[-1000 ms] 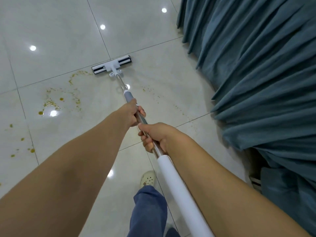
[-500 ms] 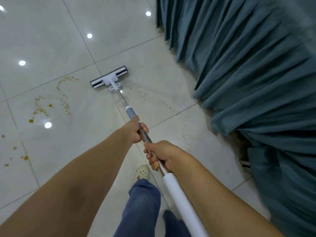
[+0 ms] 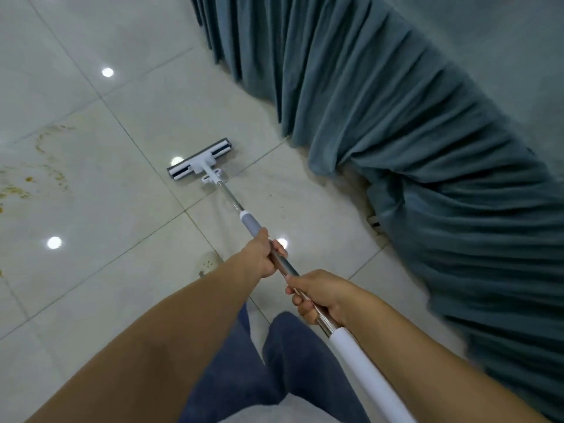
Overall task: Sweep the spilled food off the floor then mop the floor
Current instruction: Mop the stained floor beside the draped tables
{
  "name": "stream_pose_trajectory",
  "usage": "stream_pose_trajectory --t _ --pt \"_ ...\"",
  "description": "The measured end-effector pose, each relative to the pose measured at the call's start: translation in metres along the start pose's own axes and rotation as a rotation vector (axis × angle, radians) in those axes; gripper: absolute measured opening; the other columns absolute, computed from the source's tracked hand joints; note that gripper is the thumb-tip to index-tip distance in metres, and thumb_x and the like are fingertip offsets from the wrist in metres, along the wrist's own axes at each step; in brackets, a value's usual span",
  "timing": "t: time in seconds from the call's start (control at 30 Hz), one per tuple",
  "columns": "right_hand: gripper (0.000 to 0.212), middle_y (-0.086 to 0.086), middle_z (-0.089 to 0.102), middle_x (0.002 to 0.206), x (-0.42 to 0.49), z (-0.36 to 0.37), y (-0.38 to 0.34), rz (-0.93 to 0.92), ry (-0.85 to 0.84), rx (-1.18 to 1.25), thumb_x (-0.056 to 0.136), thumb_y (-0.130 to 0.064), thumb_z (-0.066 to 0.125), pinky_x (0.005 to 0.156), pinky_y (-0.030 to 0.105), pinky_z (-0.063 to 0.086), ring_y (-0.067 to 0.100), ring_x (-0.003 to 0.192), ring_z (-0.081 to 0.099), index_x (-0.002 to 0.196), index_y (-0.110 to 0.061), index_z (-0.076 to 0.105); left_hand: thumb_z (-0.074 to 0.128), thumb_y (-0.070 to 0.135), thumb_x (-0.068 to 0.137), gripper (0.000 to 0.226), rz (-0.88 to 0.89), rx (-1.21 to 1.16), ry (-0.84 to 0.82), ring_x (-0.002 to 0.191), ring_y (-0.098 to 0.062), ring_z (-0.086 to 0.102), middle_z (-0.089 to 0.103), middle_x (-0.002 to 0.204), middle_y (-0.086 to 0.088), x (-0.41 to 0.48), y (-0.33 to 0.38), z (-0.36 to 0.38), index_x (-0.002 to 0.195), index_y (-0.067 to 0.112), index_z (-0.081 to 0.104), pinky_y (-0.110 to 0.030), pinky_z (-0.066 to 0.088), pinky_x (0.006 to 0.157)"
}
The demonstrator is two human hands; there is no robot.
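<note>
A flat mop with a white and grey head (image 3: pixel 200 162) rests on the pale tiled floor (image 3: pixel 128 209). Its metal pole (image 3: pixel 232 201) runs back toward me. My left hand (image 3: pixel 262 257) grips the pole just below the grey sleeve. My right hand (image 3: pixel 317 296) grips it lower down, just above the white handle (image 3: pixel 363 370). Yellow-brown food smears (image 3: pixel 21 187) lie on the tiles far left of the mop head. A small brownish patch (image 3: pixel 209 265) sits beside my left wrist.
A long teal curtain (image 3: pixel 412 148) hangs along the right side and bunches on the floor close to the mop head. My legs in blue trousers (image 3: pixel 274 370) are below the hands. Ceiling lights reflect as bright spots on the glossy tiles.
The mop head has swung right, away from the yellow smears and toward the curtain. My view has turned right with it. Both hands keep their grip on the pole.
</note>
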State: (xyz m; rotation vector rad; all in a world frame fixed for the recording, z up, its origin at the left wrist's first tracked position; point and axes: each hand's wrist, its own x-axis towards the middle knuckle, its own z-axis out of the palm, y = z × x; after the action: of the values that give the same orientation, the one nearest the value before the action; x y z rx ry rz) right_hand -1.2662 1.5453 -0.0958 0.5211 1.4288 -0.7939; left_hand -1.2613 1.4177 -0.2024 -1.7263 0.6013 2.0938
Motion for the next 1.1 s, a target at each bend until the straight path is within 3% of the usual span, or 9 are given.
stream_pose_trajectory --t 0.13,0.3,0.4,0.6,0.8,0.93,1.1 --pt "0.020 0.002 0.048 0.059 -0.036 -0.053 0.072 0.028 0.035 -0.016 0.096 -0.027 0.053 0.039 0.018 0.032 0.008 0.041 0.036 0.090 -0.007 0.056 0.045 0.039 0.097 0.040 -0.061 0.023 -0.031 0.043 -0.015 0.036 0.036 0.050 -0.002 -0.019 -0.087 0.039 0.070 0.010 0.043 -0.028 0.042 0.047" --pt "0.020 0.001 0.046 0.058 -0.054 -0.084 0.088 0.078 0.057 -0.029 0.097 -0.027 0.052 0.034 0.016 0.032 0.007 0.038 0.036 0.087 -0.009 0.054 0.047 0.039 0.096 0.040 -0.091 0.027 -0.038 0.037 -0.013 0.033 0.034 0.049 0.000 -0.028 -0.119 0.069 0.067 0.012 0.041 -0.019 0.038 0.036" --pt "0.025 0.001 0.043 0.057 -0.043 -0.084 0.058 0.051 0.014 -0.037 0.098 -0.028 0.049 0.032 0.013 0.029 0.005 0.033 0.034 0.081 -0.009 0.051 0.047 0.038 0.096 0.039 -0.072 -0.059 -0.035 0.028 -0.011 0.032 0.034 0.049 0.000 -0.020 -0.088 0.074 0.069 0.011 0.040 -0.014 0.035 0.032" --pt "0.027 0.000 0.044 0.054 -0.027 -0.072 -0.002 0.039 -0.029 0.025 0.097 -0.031 0.051 0.033 0.015 0.030 0.006 0.035 0.034 0.081 -0.010 0.051 0.046 0.041 0.096 0.039 -0.044 -0.053 -0.054 0.039 -0.013 0.034 0.037 0.053 -0.001 -0.008 -0.027 0.075 0.072 0.011 0.041 -0.015 0.037 0.033" --pt "0.028 0.001 0.044 0.056 0.022 -0.046 -0.126 -0.008 -0.065 0.100 0.097 -0.031 0.053 0.031 0.014 0.029 0.005 0.033 0.034 0.079 -0.008 0.053 0.046 0.039 0.097 0.040 0.052 -0.084 -0.010 0.026 -0.013 0.034 0.037 0.049 -0.002 0.026 0.108 0.079 0.069 0.011 0.039 -0.014 0.038 0.033" --pt "0.030 0.000 0.043 0.057 0.051 -0.036 -0.209 -0.017 -0.081 0.113 0.096 -0.031 0.054 0.030 0.013 0.029 0.004 0.030 0.034 0.077 -0.008 0.052 0.043 0.040 0.097 0.045 0.104 -0.045 0.014 0.025 -0.014 0.037 0.037 0.033 0.000 0.050 0.193 0.088 0.064 0.011 0.037 -0.011 0.037 0.033" --pt "0.031 0.000 0.042 0.059 0.078 -0.036 -0.263 0.003 -0.119 0.154 0.096 -0.033 0.054 0.030 0.012 0.029 0.004 0.028 0.034 0.076 -0.010 0.050 0.044 0.032 0.096 0.039 0.096 -0.037 0.067 0.024 -0.013 0.033 0.035 0.030 0.000 0.076 0.251 0.099 0.063 0.012 0.036 -0.012 0.036 0.034"
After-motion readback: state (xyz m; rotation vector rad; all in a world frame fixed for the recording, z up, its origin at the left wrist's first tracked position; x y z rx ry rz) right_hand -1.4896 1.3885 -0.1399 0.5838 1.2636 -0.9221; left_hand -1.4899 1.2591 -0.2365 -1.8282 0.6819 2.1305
